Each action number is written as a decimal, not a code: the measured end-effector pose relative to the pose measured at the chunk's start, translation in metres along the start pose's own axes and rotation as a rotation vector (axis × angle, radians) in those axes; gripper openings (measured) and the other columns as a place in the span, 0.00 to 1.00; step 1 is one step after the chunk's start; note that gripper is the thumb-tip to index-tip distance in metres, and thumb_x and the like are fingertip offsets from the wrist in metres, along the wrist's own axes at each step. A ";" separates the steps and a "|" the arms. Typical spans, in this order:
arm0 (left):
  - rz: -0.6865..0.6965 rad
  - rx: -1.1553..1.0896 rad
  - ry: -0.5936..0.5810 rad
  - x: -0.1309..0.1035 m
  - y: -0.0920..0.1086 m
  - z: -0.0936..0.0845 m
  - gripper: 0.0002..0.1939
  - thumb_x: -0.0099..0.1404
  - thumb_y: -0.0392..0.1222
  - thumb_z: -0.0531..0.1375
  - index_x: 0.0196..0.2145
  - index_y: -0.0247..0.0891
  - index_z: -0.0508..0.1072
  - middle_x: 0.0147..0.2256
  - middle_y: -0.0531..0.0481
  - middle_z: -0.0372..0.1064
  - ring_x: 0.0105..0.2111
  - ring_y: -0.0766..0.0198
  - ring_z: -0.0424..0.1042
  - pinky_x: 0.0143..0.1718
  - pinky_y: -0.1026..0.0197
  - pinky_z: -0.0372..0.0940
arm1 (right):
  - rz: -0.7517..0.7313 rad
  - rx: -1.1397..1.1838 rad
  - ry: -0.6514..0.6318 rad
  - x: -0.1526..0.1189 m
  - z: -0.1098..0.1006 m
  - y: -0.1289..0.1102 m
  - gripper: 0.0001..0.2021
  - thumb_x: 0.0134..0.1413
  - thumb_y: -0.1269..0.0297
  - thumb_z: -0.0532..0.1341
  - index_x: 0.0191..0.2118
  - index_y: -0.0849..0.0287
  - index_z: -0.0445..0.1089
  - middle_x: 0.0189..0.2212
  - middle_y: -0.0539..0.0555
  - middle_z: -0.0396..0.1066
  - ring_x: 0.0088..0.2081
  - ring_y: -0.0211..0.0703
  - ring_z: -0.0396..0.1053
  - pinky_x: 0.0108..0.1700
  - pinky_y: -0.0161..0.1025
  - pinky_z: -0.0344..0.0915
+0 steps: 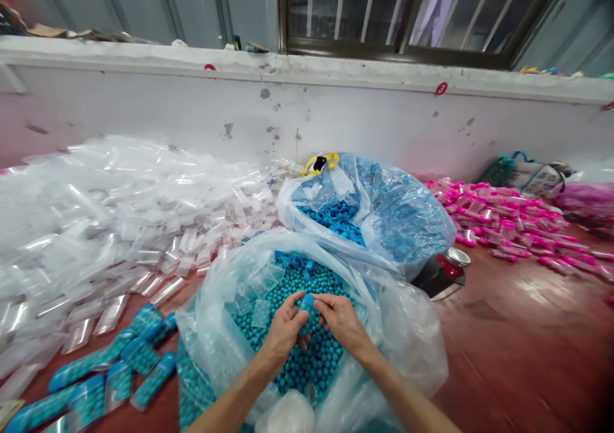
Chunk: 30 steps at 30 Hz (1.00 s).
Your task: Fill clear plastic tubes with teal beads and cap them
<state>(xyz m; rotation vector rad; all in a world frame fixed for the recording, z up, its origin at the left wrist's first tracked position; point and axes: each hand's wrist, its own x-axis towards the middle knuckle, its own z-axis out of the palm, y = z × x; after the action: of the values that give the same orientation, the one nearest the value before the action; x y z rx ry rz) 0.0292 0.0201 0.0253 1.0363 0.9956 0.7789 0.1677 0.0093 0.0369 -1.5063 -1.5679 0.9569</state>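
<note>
My left hand (286,325) is closed around a small clear plastic container (306,305), mostly hidden by the fingers. At its top, my right hand (338,318) pinches a blue cap (309,299). Both hands are over an open clear plastic bag (211,292) full of teal balls (311,362). Some empty clear containers (261,313) and several blue caps (307,268) lie on the balls. To the left, several blue-capped containers filled with teal balls (139,355) lie on the floor.
A heap of empty clear containers (119,209) spreads along the left. Behind the ball bag stands a bag of blue caps (336,219), with a dark flask (441,273) beside it. Pink packed containers (508,219) lie at right on the red floor (518,337), near a white wall (192,113).
</note>
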 end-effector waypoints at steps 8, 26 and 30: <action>-0.051 -0.047 0.027 -0.006 0.005 -0.002 0.31 0.47 0.48 0.60 0.48 0.35 0.58 0.23 0.57 0.62 0.15 0.72 0.61 0.12 0.68 0.58 | -0.202 -0.112 -0.174 -0.009 -0.005 -0.005 0.15 0.57 0.68 0.47 0.38 0.59 0.71 0.21 0.48 0.66 0.25 0.35 0.64 0.31 0.32 0.60; 0.021 0.189 -0.007 -0.015 0.007 -0.011 0.26 0.55 0.46 0.53 0.51 0.41 0.53 0.23 0.60 0.58 0.11 0.75 0.56 0.10 0.70 0.51 | 0.063 0.236 -0.143 0.003 -0.001 -0.002 0.20 0.48 0.66 0.54 0.50 0.58 0.63 0.34 0.51 0.70 0.28 0.38 0.67 0.30 0.37 0.67; 0.055 0.112 0.104 -0.017 0.007 -0.007 0.31 0.54 0.49 0.54 0.55 0.37 0.53 0.30 0.53 0.64 0.18 0.71 0.60 0.17 0.66 0.57 | -0.014 -0.020 -0.263 -0.013 0.009 -0.012 0.29 0.49 0.59 0.56 0.58 0.60 0.53 0.52 0.59 0.60 0.51 0.50 0.60 0.50 0.47 0.59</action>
<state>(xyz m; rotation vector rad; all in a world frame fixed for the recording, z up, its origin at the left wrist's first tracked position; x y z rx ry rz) 0.0163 0.0097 0.0352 1.1325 1.1136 0.8368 0.1551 -0.0039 0.0433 -1.4252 -1.7734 1.1729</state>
